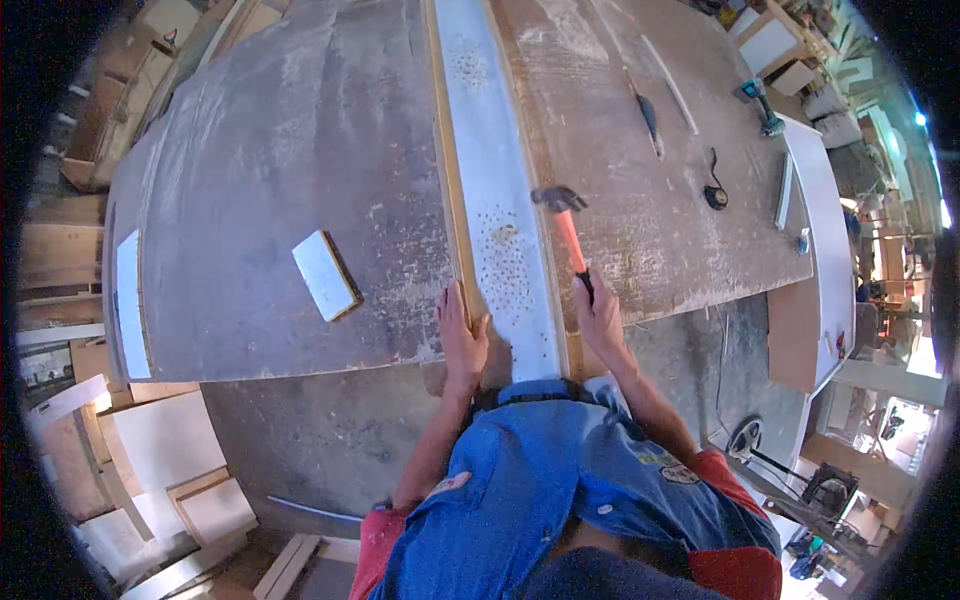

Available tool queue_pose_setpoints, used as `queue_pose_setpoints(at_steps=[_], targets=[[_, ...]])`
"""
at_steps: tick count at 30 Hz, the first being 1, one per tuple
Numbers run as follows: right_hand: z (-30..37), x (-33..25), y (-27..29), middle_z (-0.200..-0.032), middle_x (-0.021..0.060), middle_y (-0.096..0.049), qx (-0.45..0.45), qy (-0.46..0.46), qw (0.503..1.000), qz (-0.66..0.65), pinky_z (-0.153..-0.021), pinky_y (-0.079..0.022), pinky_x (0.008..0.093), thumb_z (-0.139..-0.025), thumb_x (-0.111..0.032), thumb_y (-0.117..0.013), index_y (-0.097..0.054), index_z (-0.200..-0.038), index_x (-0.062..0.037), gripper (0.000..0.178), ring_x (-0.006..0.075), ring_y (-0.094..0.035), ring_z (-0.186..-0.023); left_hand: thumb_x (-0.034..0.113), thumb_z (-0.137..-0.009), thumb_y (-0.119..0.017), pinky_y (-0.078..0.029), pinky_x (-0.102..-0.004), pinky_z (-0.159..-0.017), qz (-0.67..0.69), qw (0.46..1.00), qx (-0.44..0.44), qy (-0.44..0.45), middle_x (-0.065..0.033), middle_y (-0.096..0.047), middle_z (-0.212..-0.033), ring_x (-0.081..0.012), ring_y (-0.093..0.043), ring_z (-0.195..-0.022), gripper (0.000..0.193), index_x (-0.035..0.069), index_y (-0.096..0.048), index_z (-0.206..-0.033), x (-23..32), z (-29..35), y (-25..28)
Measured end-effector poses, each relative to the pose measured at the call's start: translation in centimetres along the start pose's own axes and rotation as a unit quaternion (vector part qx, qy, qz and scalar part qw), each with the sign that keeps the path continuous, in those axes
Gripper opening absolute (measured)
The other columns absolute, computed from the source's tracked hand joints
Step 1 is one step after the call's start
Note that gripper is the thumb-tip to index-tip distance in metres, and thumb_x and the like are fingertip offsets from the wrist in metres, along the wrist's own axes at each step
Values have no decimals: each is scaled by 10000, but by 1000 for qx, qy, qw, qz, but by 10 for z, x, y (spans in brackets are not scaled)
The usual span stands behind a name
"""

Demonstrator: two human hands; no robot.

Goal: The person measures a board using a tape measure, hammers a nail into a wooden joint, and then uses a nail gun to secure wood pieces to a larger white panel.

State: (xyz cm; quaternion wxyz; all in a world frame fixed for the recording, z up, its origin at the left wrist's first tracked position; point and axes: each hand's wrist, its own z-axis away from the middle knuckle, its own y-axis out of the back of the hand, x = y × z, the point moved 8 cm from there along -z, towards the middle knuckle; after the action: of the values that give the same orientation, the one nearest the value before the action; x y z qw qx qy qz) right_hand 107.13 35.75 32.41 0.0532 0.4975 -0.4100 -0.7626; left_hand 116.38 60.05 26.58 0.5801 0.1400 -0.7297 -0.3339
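Note:
A long white board [488, 130] with wooden edges runs away from me down the middle of the table. Small dark specks [508, 285], maybe nails or holes, cluster on its near half, and another patch lies farther up. My left hand [463, 345] rests along the board's left edge, fingers stretched out, holding nothing. In my right hand [600, 310] is a claw hammer [568, 235] with an orange and black handle. Its dark metal head is over the board's right edge; whether it touches I cannot tell.
The worn brown table [290, 150] carries a small white block [327, 276] to the left. On the right lie a tape measure [715, 196], a dark pointed tool [648, 118] and a teal power tool [762, 108]. White panels [165, 440] are stacked at lower left.

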Motion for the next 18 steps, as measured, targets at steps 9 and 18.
queue_pose_setpoints(at_steps=[9,18], targets=[[-49,-13,-31,-673,216,-552,-6,83,995,60,-525,-429,468,-992,-251,-511,-500,-1043,-39,218,450,-572,-610,88,-811,-709,-242,-544,-1140,-5,1000,-15,5,-211,-381,-1478,-434,-325,-1375,799,10,-285,-1484,-1,-2,-2],[-42,-7,-27,-738,246,-625,-8,102,989,103,-547,-444,564,-997,-285,-483,-475,-1077,-65,233,479,-622,-682,115,-826,-710,-222,-531,-1160,-21,999,-30,16,-228,-358,-1486,-417,-294,-1399,814,12,-256,-1494,0,-1,-2]])
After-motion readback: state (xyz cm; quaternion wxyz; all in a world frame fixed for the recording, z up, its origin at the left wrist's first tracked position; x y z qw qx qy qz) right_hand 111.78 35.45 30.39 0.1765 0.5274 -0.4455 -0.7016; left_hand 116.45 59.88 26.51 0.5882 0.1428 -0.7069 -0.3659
